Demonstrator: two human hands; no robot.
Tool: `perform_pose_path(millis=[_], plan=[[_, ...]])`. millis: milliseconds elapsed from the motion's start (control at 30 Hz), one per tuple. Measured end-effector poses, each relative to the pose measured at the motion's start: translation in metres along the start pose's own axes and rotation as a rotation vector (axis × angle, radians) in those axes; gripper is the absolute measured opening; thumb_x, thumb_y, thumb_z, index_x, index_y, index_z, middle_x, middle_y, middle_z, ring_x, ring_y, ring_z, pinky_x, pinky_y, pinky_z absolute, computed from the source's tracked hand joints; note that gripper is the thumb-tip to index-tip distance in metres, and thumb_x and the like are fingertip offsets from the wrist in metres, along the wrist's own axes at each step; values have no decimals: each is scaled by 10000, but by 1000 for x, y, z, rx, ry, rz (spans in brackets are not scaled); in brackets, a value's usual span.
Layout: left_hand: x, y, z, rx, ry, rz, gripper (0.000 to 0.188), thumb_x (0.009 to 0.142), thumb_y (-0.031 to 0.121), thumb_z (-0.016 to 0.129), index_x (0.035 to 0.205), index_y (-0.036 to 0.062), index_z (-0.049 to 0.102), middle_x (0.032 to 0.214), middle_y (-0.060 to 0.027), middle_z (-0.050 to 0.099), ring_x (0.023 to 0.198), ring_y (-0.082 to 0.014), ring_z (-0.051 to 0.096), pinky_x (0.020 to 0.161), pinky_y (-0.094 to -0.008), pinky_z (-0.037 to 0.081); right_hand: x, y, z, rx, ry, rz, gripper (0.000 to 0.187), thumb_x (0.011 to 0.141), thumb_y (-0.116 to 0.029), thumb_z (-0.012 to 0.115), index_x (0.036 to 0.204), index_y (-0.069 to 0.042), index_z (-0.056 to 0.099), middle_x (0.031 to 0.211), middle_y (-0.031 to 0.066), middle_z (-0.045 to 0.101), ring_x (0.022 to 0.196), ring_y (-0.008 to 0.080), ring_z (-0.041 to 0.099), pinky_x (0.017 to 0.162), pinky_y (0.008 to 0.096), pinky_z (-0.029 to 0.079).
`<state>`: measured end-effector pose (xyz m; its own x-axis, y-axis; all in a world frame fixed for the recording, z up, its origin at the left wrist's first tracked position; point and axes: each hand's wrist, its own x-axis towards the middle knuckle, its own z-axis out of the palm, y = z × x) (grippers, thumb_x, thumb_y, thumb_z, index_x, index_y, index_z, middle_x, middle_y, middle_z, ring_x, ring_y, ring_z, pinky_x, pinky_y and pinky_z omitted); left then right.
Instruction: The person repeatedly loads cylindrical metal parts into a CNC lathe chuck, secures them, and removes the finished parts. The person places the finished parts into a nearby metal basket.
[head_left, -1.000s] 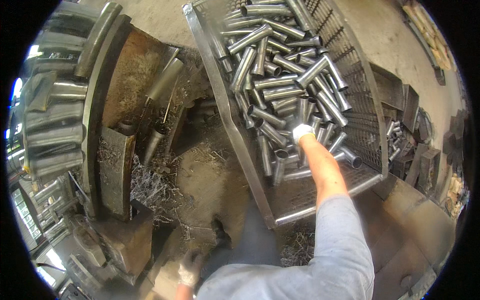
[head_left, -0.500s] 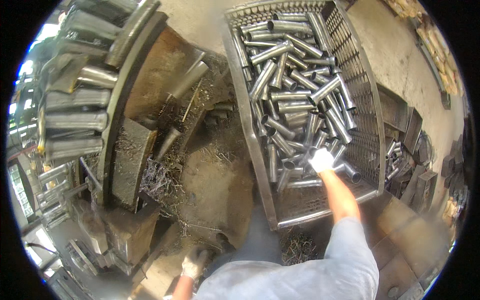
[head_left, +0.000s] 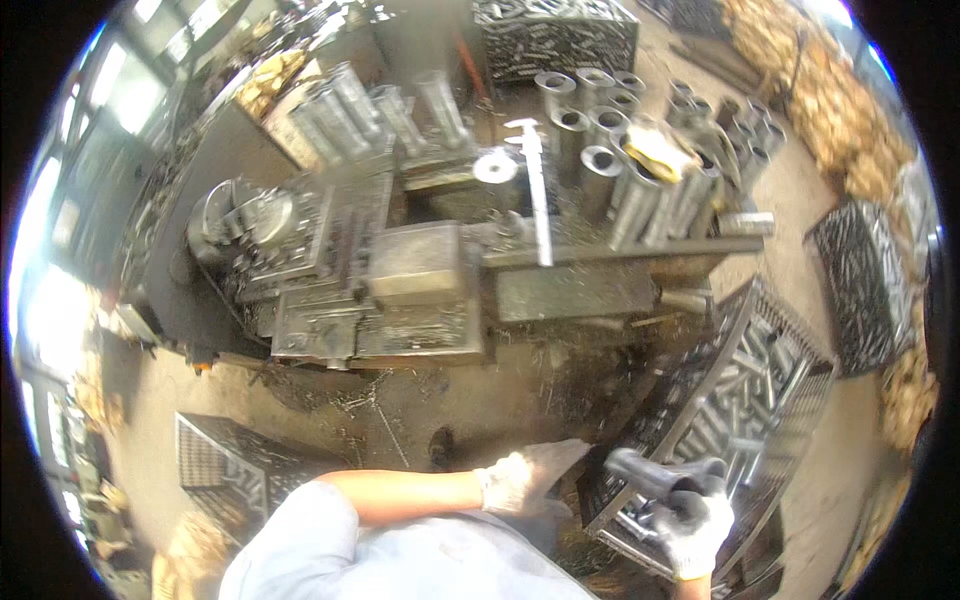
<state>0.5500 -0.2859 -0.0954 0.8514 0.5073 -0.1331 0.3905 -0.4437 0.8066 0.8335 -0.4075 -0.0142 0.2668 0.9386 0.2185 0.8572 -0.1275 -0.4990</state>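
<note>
My right hand (head_left: 692, 530), in a white glove, is closed around short steel tubes (head_left: 645, 474) above the near end of a perforated metal crate (head_left: 612, 512). There seem to be two tubes, but blur hides the exact number. Many loose tubes (head_left: 720, 420) lie at mixed angles inside the crate. Across the front of my body reaches my left hand (head_left: 530, 476), gloved with greyish, dirty fingers. Its fingers are stretched toward the crate, smeared by motion, and I see nothing held in them.
Ahead stands a machine bench (head_left: 420, 330) with a round chuck (head_left: 245, 215). A caliper (head_left: 538, 190) and a white disc (head_left: 494, 167) lie on it, beside upright tubes (head_left: 600, 120) with a yellowish glove or cloth (head_left: 660, 150) on top. Another crate (head_left: 205, 450) sits lower left.
My view has swung from the crate toward the bench. My right hand has come up out of the pile with tubes in its grip. My left hand has moved across my body toward the crate.
</note>
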Motion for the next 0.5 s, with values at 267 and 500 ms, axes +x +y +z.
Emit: perform_pose_path(millis=[267,500], plan=[[-191,-19,-187,-23,347,-91,473,805,240,871,1209,73,691,1058,-178,762,972,-388,759,845,-467,626,86,-307,78,243,-292,-600,270,699,-361,950,834,-162,827,787,113,665,633,319,704,578,416,585],[-359,-75,-327,114,131,-310,575,707,283,894,1213,77,715,1044,-168,782,961,-350,768,830,-435,619,120,-457,150,306,-449,-873,247,834,-339,869,1015,-174,833,799,84,703,604,306,714,550,398,583]])
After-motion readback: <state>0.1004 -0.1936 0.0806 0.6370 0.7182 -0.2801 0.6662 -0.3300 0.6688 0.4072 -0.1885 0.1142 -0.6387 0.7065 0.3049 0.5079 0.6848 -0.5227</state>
